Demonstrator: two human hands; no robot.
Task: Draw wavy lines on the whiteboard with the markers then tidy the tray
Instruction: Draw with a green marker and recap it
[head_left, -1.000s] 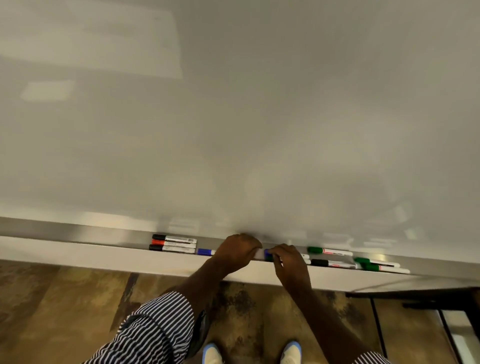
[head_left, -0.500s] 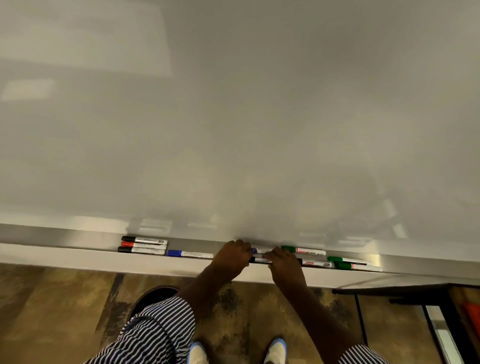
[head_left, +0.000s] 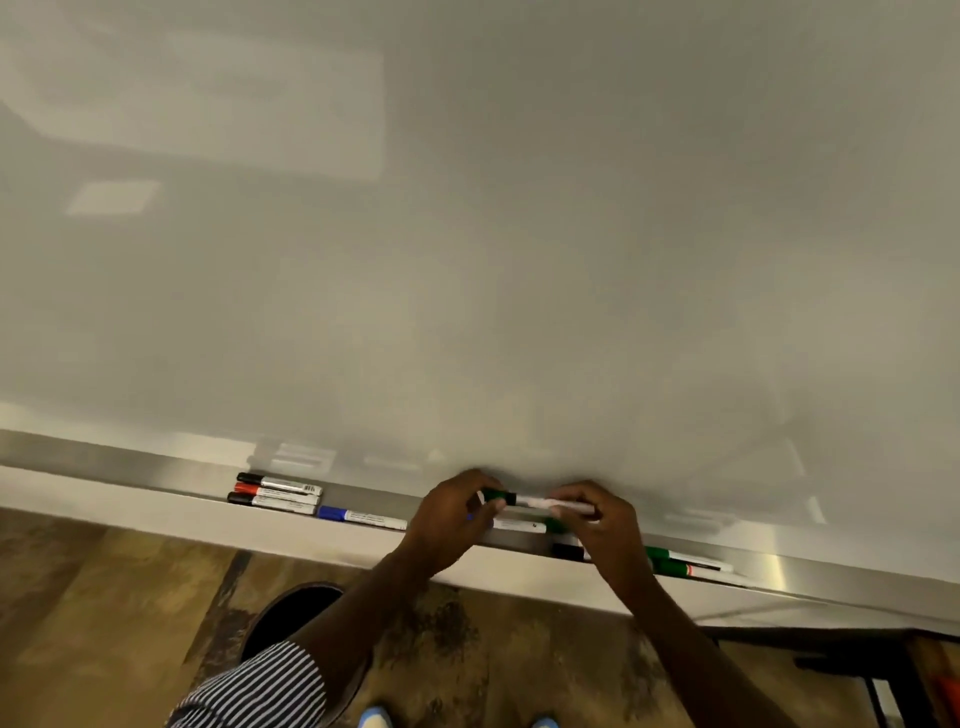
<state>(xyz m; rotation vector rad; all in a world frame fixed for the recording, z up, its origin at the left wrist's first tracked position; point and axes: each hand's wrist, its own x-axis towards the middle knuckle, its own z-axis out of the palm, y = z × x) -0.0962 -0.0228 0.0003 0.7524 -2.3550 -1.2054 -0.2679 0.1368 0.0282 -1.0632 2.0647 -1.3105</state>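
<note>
While both hands hide tray (head_left: 156, 480) markers beneath, left hand (head_left: 451, 519) pinches green marker's (head_left: 540, 502) cap, right hand (head_left: 605, 525) grips barrel, above tray's middle; left end bare.

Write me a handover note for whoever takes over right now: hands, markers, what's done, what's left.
Left hand pinches the cap end of a green-capped white marker; right hand grips its barrel, held just above the metal tray.
On the tray: a group of black- and red-capped markers at left, a blue-capped marker beside them, two green-capped markers at right, and others partly hidden under the hands.
The glossy whiteboard shows no lines.
Left: uncap, draw wavy lines, tidy the tray.
</note>
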